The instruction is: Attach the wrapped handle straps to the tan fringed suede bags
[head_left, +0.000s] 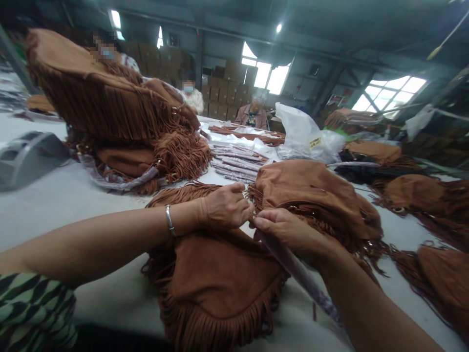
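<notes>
A brown fringed suede bag (223,274) lies on the white table right under my hands. My right hand (289,227) is closed around one end of a plastic-wrapped bag strap (300,276), which runs down toward the lower right. Just to its left, my left hand (229,208) pinches with bent fingers at a small metal piece, probably a clasp, by the strap's end; the fingers partly hide it. The two hands nearly touch. Behind my right hand sits another brown fringed bag (304,183).
Stacked fringed bags (110,102) rise at the left beside a grey tape dispenser (31,156). Wrapped straps (238,164) lie in a pile further back, near white plastic bags (304,129). More brown bags (414,190) lie at the right. Several people sit across the table.
</notes>
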The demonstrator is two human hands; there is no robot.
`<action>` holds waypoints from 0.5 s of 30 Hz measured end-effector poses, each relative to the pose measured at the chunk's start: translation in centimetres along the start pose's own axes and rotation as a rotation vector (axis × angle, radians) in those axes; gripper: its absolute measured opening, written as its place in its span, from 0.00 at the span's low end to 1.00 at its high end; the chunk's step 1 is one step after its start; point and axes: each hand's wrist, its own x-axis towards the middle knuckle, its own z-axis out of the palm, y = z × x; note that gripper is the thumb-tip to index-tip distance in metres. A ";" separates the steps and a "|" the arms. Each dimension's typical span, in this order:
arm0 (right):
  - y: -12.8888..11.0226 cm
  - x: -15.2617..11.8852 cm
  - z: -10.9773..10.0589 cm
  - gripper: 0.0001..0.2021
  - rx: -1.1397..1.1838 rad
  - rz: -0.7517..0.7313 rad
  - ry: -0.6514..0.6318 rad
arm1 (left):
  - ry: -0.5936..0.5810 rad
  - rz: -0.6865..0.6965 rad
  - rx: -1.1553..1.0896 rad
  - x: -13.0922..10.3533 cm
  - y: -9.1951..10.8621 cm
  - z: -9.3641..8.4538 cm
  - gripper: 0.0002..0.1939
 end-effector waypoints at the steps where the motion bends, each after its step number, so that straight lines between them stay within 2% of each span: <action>1: -0.1 0.4 0.3 0.17 -0.048 -0.017 0.009 | -0.022 -0.027 -0.015 -0.1 0.0 0.0 0.16; 7: 0.7 1.4 2.2 0.08 -0.260 -0.166 0.268 | -0.196 -0.222 -0.199 -1.4 -0.9 1.3 0.14; 9: 0.8 1.4 2.6 0.08 -0.330 -0.211 0.326 | -0.222 -0.257 -0.250 -1.6 -1.0 1.7 0.16; 12: 1.1 2.2 2.7 0.13 -0.377 -0.222 0.284 | -0.251 -0.221 -0.264 -1.5 -1.1 1.8 0.16; 15: 1.7 3.5 2.4 0.19 -0.381 -0.207 0.213 | -0.353 -0.177 -0.324 -1.1 -1.4 1.6 0.10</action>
